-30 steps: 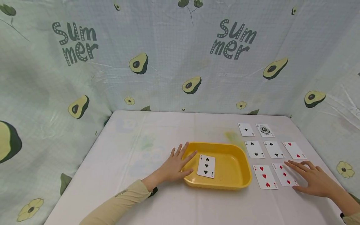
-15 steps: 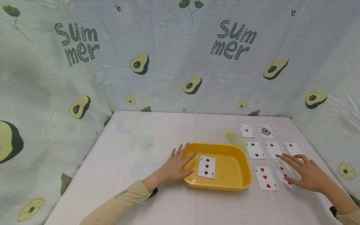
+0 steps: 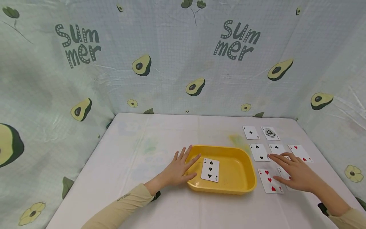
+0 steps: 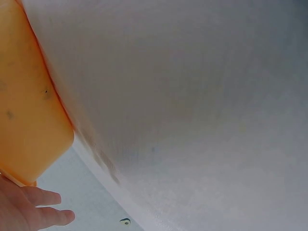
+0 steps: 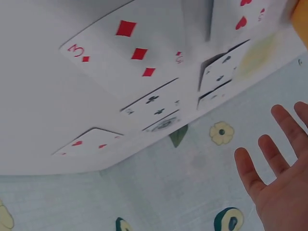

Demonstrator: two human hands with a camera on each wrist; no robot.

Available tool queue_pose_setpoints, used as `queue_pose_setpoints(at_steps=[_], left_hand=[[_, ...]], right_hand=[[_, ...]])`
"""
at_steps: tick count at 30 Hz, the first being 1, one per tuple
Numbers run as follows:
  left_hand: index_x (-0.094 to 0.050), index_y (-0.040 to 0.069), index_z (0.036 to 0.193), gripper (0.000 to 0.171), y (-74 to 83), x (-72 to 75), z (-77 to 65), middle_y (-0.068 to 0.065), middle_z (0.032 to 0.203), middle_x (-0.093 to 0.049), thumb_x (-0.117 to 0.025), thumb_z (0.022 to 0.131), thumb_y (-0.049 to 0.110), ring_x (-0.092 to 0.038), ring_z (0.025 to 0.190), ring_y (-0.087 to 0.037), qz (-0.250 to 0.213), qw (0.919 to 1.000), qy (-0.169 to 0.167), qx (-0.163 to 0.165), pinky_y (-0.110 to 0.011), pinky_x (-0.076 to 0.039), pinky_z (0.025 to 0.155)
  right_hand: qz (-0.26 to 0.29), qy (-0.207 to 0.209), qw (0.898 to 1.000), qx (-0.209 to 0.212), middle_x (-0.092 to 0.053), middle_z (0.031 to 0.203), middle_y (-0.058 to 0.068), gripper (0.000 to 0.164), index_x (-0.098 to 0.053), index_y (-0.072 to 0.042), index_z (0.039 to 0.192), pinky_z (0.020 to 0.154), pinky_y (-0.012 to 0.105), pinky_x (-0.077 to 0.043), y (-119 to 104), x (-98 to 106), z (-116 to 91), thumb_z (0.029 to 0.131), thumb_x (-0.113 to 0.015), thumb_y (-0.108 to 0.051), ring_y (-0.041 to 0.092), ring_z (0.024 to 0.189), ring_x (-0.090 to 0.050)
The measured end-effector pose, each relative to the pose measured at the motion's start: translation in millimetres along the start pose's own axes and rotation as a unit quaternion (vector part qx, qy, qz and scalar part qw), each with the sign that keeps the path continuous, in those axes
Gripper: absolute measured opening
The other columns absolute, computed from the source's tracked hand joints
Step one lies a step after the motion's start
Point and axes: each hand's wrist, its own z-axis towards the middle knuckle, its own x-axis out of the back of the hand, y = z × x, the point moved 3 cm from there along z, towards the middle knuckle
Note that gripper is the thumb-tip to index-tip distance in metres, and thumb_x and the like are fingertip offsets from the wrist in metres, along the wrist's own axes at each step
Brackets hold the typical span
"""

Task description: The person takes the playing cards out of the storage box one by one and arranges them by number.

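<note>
My left hand (image 3: 178,169) rests with spread fingers over the left rim of a yellow plastic tray (image 3: 234,168); in the left wrist view the fingers lie at the tray's side. Inside the tray lies a three of spades (image 3: 210,170). My right hand (image 3: 298,174) hovers with loosely extended fingers above the cards on the right, holding nothing. It partly covers the three of diamonds (image 5: 132,50) and the two of clubs (image 3: 276,148) in the head view. Its thumb overlaps the three of hearts (image 3: 268,186), and its fingertips reach the two of spades (image 3: 258,152).
A two of hearts (image 3: 298,152) lies at the right of the middle row. Behind are an ace of clubs (image 3: 251,133) and an ace of spades (image 3: 270,133). A patterned curtain (image 3: 163,38) rises past the white table's (image 3: 154,133) back edge.
My right hand has moved left across the cards, from the three of diamonds toward the three of hearts and two of spades. The left hand and tray stay in place.
</note>
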Motion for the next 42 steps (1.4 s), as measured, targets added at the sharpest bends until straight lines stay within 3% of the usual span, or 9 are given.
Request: queue_pose_setpoints(at_steps=[9,29,42], left_hand=[[-0.014,0.025,0.144,0.064,-1.3,1.3,1.1,-0.018,0.150,0.000,-0.039,0.089,0.048,-0.012,0.134,-0.046,-0.001,1.0000,-0.003,-0.001,-0.062,-0.018,0.102],[-0.012,0.026,0.144,0.065,-1.3,2.1,-0.9,-0.017,0.150,0.003,-0.037,0.090,0.050,-0.013,0.134,-0.046,0.004,1.0000,0.003,-0.006,-0.062,-0.019,0.101],[-0.015,0.025,0.144,0.064,-1.7,1.5,-4.4,-0.019,0.150,-0.002,-0.038,0.089,0.050,-0.014,0.134,-0.045,0.008,1.0000,-0.002,-0.004,-0.062,-0.021,0.100]], right_hand=[[0.014,-0.016,1.000,0.008,-0.056,0.120,0.002,0.073,-0.039,-0.025,0.134,0.085,0.054,-0.039,-25,5,21,0.070,-0.071,-0.041,0.023,0.110,-0.038],[0.033,-0.003,0.997,0.072,-0.055,0.119,0.001,0.067,-0.044,-0.016,0.131,0.090,0.045,-0.038,-81,0,67,0.074,-0.067,-0.042,0.021,0.111,-0.041],[0.036,0.004,0.988,0.148,-0.050,0.130,0.000,0.065,-0.042,-0.015,0.133,0.092,0.046,-0.035,-118,-16,80,0.077,-0.063,-0.041,0.024,0.115,-0.041]])
